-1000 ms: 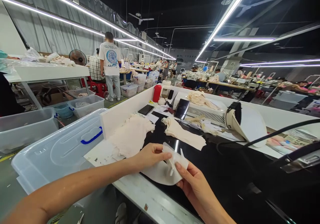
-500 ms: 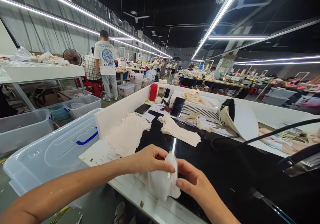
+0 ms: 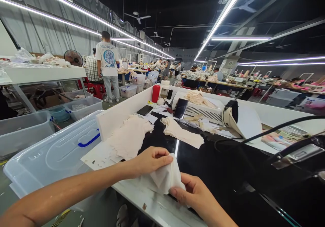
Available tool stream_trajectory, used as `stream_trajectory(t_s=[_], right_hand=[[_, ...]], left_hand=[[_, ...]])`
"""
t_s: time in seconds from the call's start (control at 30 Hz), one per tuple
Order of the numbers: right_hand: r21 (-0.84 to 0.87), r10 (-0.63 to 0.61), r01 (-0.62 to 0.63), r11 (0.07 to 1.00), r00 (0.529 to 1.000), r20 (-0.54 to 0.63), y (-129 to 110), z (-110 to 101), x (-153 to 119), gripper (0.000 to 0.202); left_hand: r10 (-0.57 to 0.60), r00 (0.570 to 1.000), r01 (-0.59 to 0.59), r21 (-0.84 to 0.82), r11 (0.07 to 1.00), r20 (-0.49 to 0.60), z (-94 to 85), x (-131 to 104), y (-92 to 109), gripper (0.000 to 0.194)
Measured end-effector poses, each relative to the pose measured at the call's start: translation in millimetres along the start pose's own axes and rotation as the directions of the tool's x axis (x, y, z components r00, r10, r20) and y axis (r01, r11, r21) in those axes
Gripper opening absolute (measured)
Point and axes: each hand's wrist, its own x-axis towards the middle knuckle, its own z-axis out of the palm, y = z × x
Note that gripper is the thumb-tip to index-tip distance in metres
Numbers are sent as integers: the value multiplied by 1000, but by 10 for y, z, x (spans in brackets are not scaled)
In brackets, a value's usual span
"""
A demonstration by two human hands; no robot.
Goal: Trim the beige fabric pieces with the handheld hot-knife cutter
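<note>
A white piece of fabric (image 3: 164, 178) hangs between my hands over the near edge of the black-topped table (image 3: 218, 176). My left hand (image 3: 154, 161) pinches its upper edge between thumb and fingers. Lower down on the right, my right hand (image 3: 186, 188) grips the fabric's side, thumb in front and fingers partly hidden behind it. Beyond my left hand lies a spread stack of cream fabric pieces (image 3: 130, 135). A smaller cream stack (image 3: 181, 132) rests on the black surface ahead of my hands.
A lidded plastic bin (image 3: 58, 145) stands left of the table. Along the back are two phones (image 3: 180, 108), a red bottle (image 3: 155, 93), a white vented machine (image 3: 205, 113) and a white visor cap (image 3: 243, 123). A black cable (image 3: 279, 132) crosses the right side. Co-workers (image 3: 108, 66) are farther off.
My right hand has moved slightly down and now grips the fabric's lower side. The left hand's grip has shifted slightly up, and the fabric is spread wider. The dark machine part at right has shifted.
</note>
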Motion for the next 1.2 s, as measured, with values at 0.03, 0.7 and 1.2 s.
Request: stream_trajectory(t_s=[0.03,0.7,1.2], right_hand=[[-7,21,-21,1000,1000,9,12,8,6,54],[-430,-217,139,892,967,-137,8,-259,178,56],[-944,-605,51,326,779,-167,419,-1131,311,46]], left_hand=[[5,1000,-5,9,1000,-1,3,-1,4,52],[329,944,-289,559,777,31,-200,257,330,38],[600,625,-639,769,25,499,124,352,-681,31]])
